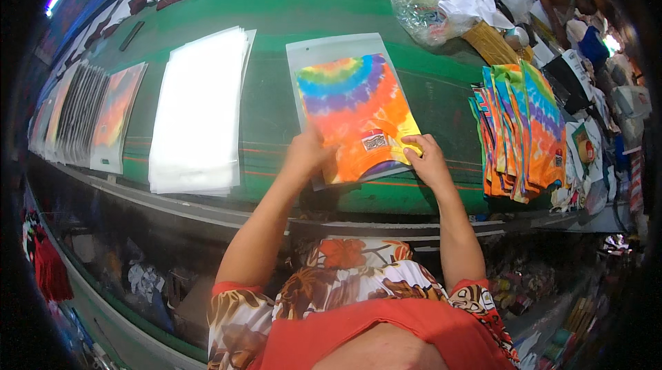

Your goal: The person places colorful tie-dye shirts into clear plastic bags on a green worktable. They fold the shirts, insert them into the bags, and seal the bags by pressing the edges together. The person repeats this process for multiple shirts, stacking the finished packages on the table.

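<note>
A folded tie-dye T-shirt [351,103] lies in front of me on a green table, its collar and printed neck label towards me. It is on or inside a translucent plastic bag [331,50]; I cannot tell which. My right hand [428,160] has its thumb and fingers pinched at the right edge, by the shirt's yellow shoulder. On the opposite side, my left hand [309,154] is blurred over the shirt's lower left edge, so its grip is unclear. Left of it lies a stack of flat translucent bags [199,111].
Bagged tie-dye shirts [116,116] overlap in a row at far left. Folded tie-dye shirts [527,132] are piled at right, near a roll of tape [585,151]. Crumpled clear plastic [421,10] and a cardboard piece [491,41] lie behind. Another person [556,8] bends at upper right.
</note>
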A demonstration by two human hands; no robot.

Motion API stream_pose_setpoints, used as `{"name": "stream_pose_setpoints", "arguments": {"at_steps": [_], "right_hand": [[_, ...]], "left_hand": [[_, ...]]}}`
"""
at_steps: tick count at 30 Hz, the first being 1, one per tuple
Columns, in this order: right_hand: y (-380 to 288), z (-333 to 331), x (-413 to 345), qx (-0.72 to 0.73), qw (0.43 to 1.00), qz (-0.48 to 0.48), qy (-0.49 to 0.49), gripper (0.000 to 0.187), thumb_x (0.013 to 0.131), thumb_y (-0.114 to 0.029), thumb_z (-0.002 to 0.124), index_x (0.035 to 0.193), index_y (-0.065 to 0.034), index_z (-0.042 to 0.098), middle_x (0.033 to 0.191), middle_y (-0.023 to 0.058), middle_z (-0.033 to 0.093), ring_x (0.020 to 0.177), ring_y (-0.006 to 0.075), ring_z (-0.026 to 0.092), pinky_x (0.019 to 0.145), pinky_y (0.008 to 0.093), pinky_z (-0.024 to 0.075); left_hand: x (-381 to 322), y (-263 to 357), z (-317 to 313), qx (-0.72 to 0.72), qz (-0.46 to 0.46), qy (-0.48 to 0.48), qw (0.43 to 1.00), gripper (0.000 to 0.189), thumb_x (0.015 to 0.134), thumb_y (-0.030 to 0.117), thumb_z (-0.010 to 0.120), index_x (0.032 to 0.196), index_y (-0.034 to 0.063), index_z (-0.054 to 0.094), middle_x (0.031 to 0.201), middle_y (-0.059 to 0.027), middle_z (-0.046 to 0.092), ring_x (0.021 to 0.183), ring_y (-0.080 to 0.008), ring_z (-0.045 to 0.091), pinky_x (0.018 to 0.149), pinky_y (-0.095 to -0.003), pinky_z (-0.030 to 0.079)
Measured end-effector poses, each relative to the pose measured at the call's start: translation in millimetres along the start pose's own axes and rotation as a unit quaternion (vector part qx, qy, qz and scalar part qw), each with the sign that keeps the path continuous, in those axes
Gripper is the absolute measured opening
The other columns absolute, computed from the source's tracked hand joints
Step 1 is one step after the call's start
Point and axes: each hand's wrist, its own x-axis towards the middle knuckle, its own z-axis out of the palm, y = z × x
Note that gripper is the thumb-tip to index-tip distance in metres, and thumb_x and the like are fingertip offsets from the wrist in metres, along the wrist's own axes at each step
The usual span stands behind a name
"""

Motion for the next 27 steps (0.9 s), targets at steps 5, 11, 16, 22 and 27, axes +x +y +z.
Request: {"name": "stream_pose_setpoints", "arguments": {"at_steps": [5, 11, 16, 22, 27], "right_hand": [[1, -10, 4, 0.019, 0.999, 0.001, -0.043, 0.029, 0.087, -0.013, 0.068, 0.116, -0.0071, 0.069, 0.105, 0.0101, 0.06, 0.094, 0.0217, 0.063, 0.074, 0.0319, 0.0515], [-7, -22, 13, 0.044, 0.996, 0.032, -0.072, 0.029, 0.082, -0.008, 0.07, 0.111, -0.0052, 0.07, 0.096, 0.0115, 0.062, 0.085, 0.0254, 0.064, 0.071, 0.0344, 0.052], [-74, -13, 9, -0.148, 0.962, -0.223, 0.059, 0.022, 0.079, -0.014, 0.074, 0.098, -0.0025, 0.07, 0.087, 0.0124, 0.057, 0.081, 0.0313, 0.062, 0.072, 0.0387, 0.0517], [-109, 12, 3, -0.215, 0.95, -0.223, -0.043, 0.037, 0.076, -0.026, 0.078, 0.104, -0.0054, 0.066, 0.097, 0.0105, 0.057, 0.085, 0.0299, 0.06, 0.071, 0.0422, 0.0501], [-80, 20, 15, -0.19, 0.954, -0.229, 0.026, 0.029, 0.073, -0.026, 0.078, 0.091, -0.0063, 0.067, 0.09, 0.0088, 0.058, 0.082, 0.0294, 0.06, 0.07, 0.0431, 0.0495]], "left_hand": [[-9, -12, 2, -0.183, -0.067, 0.009, 0.981, 0.031, 0.082, 0.018, 0.071, 0.099, 0.0028, 0.05, 0.072, -0.0048, 0.054, 0.068, -0.012, 0.054, 0.058, -0.0275, 0.044], [-38, 4, -3, -0.189, -0.018, -0.044, 0.981, 0.034, 0.078, 0.014, 0.076, 0.101, 0.0041, 0.054, 0.075, -0.0002, 0.052, 0.065, -0.0107, 0.047, 0.056, -0.0279, 0.04], [-27, 31, 9, -0.186, -0.07, -0.043, 0.979, 0.031, 0.076, 0.013, 0.078, 0.096, -0.0002, 0.058, 0.083, -0.003, 0.056, 0.071, -0.0121, 0.054, 0.061, -0.028, 0.045], [-16, 58, 6, -0.376, -0.132, -0.08, 0.914, 0.029, 0.079, 0.01, 0.076, 0.1, -0.002, 0.06, 0.094, -0.0079, 0.063, 0.084, -0.0165, 0.064, 0.066, -0.0314, 0.053], [-34, 48, -3, -0.347, 0.039, -0.017, 0.937, 0.023, 0.083, 0.012, 0.075, 0.098, 0.0016, 0.06, 0.095, -0.0096, 0.063, 0.089, -0.0201, 0.065, 0.07, -0.0322, 0.053]]}}
